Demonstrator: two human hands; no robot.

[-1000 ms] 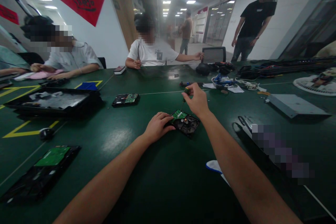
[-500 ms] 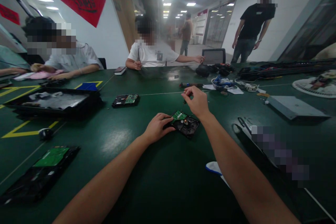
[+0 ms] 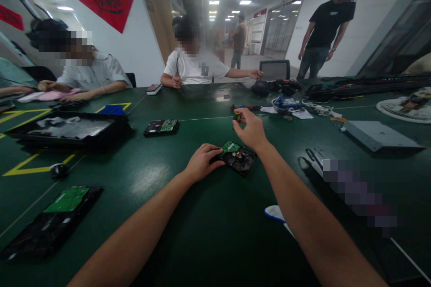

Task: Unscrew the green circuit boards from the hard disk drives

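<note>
A black hard drive with a small green circuit board lies on the green table in front of me. My left hand rests on the drive's left edge, fingers curled down against it. My right hand is closed around a small screwdriver, held upright with its thin shaft pointing down at the green board.
Another drive lies further back, a third drive at near left, and a black tray on the left. Tools and cables and a grey plate lie to the right. Other people sit across; one stands at back right.
My right hand has shifted slightly around the screwdriver handle, which now shows above my fingers. My left hand and the drive have stayed put.
</note>
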